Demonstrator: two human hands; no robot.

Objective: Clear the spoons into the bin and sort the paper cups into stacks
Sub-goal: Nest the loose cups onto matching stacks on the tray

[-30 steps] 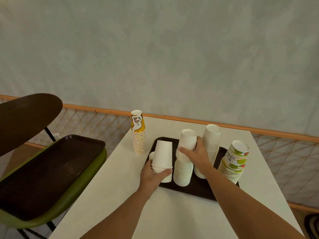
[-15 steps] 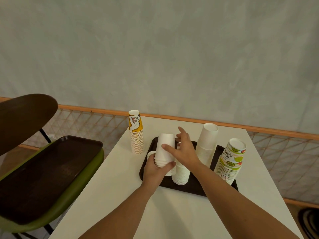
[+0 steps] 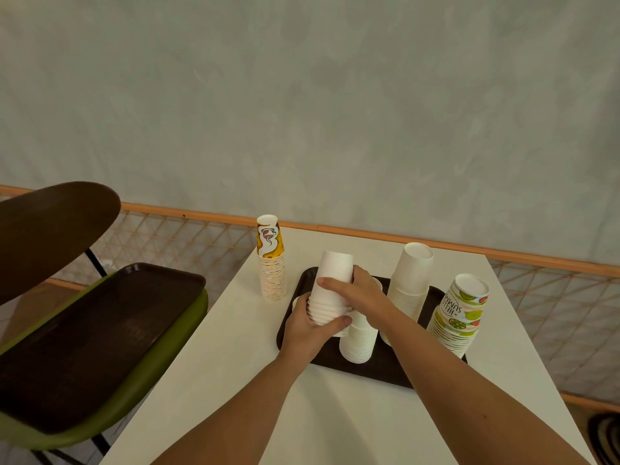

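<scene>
The only legible writing is on the lime-printed cup stack [image 3: 460, 313], where inverted letters read "HELL" and "SUMM" before curving out of sight. It stands at the right end of the dark tray [image 3: 375, 372], near the right edge of the white surface [image 3: 335, 417]. A yellow printed stack [image 3: 271, 260] stands off the tray, close to the surface's left edge. The left hand [image 3: 307, 330] grips the ribbed lower rims of a held white cup stack [image 3: 332, 283], raised over the tray's left part. The right hand [image 3: 357, 292] wraps its upper cup. A tall white stack [image 3: 412, 280] and a short white stack [image 3: 359, 342] stand on the tray. Bare surface lies open on the near side of the tray.
</scene>
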